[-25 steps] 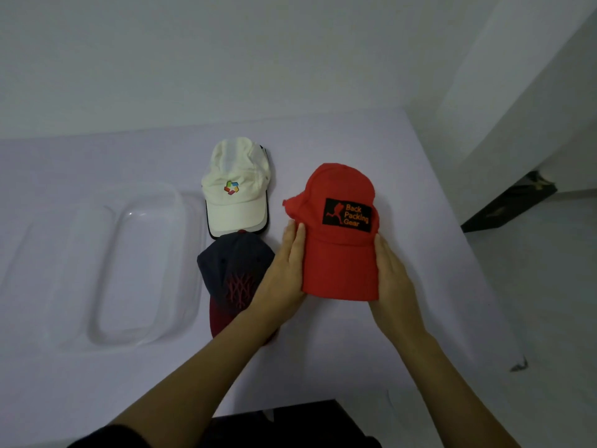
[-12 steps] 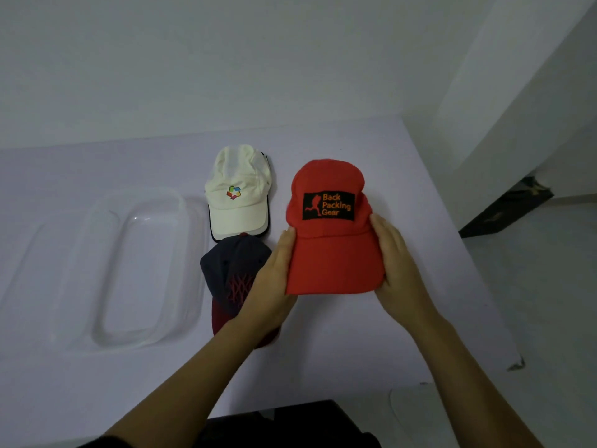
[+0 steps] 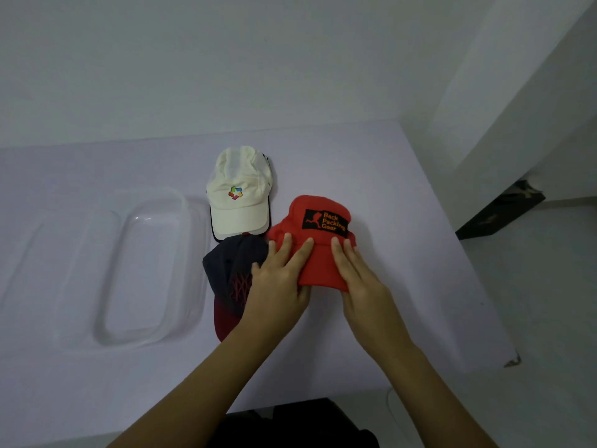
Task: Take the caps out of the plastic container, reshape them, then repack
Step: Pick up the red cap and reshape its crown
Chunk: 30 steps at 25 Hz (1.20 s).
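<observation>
Both grips flat on your red cap (image 3: 318, 250): left hand (image 3: 277, 286), right hand (image 3: 361, 279), fingers open, pressing, nothing clenched. Container (image 3: 142, 270) lies left on bench (image 3: 403, 286); left hand nearer.

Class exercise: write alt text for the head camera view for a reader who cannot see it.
Both hands, left hand and right hand, press flat on a red cap on a white table. Left of it lie a white cap, a dark cap and an empty clear container.

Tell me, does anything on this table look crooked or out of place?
Only slightly: the red cap sits skewed under both hands, its black label tilted, while the white cap lies straight. The navy cap lies partly under the left hand.
</observation>
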Available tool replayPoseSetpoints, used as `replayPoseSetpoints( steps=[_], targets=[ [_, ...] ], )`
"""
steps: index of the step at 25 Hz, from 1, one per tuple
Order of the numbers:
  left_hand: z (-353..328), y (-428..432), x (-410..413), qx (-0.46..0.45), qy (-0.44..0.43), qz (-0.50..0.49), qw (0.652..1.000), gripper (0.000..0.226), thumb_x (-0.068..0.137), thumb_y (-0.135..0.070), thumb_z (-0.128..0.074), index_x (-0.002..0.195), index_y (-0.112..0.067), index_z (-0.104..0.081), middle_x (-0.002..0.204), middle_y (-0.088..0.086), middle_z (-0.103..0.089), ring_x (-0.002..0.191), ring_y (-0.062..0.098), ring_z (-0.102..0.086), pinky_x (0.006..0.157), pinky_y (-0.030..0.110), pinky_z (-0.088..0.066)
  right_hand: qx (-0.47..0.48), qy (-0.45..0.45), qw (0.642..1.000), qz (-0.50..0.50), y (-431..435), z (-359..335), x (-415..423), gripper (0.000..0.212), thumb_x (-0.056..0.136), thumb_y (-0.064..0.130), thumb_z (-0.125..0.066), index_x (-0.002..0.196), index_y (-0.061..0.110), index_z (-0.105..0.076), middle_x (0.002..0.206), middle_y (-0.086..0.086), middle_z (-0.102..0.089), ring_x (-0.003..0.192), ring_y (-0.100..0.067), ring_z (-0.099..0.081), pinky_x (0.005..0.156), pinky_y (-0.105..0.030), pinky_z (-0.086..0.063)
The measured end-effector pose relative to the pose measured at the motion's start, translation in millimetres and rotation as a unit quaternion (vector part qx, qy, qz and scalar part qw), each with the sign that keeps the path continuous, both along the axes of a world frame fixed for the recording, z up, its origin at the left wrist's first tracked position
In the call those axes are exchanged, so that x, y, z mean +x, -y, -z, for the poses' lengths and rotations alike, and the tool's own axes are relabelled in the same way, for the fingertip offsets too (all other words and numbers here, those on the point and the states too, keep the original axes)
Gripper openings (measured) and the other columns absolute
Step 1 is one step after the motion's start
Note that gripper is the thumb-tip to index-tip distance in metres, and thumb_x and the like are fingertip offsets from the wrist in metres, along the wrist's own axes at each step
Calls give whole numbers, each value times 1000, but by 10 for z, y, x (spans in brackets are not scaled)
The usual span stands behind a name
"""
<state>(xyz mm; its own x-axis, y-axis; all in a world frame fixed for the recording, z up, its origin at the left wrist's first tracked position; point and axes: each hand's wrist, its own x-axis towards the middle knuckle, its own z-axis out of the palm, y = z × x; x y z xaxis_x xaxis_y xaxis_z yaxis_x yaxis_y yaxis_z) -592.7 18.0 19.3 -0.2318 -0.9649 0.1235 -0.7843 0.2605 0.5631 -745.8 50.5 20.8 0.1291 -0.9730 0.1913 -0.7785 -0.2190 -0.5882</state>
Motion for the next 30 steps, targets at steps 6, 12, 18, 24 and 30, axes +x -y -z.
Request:
replayPoseSetpoints(
  steps=[6,12,18,24,30],
  targets=[
    [42,-213,35,-127,35,52,990,55,88,-16,-45,140,-21,-30,141,26,-42,130,45,-33,96,59,-32,14,-15,998,51,-18,-115,4,82,87,16,-60,147,19,-6,155,-16,-19,138,-39,-28,92,-56,-50],
    [-163,-354,-127,81,-201,-19,976,69,91,-26,-39,138,-36,10,158,1,9,143,14,14,119,45,-12,-119,40,988,90,-121,4,133,63,91,34,-49,145,17,-20,147,-19,-35,132,-38,-39,94,-47,-49],
    [-241,-475,-148,118,-393,-26,912,66,90,-28,-41,147,-34,-10,155,-4,-23,142,10,-27,115,43,-30,-63,261,957,106,-244,-100,420,61,90,34,-43,145,25,-18,128,-7,-58,106,-7,-59,92,-13,-47],
    [-224,-230,256,10,-215,68,974,82,83,-39,-50,149,-19,-7,160,4,-6,147,15,-7,118,47,-19,-125,117,985,33,-201,-146,112,64,92,23,-40,147,36,-9,150,-14,-35,132,-15,-40,105,-18,-36],
    [-244,-329,179,93,-407,64,906,75,90,-38,-49,148,-12,-9,152,5,-27,134,10,-39,105,25,-41,-96,238,967,7,-262,-178,353,58,96,40,-41,146,35,-12,148,-15,-37,130,-16,-45,102,-19,-42]
  ],
)
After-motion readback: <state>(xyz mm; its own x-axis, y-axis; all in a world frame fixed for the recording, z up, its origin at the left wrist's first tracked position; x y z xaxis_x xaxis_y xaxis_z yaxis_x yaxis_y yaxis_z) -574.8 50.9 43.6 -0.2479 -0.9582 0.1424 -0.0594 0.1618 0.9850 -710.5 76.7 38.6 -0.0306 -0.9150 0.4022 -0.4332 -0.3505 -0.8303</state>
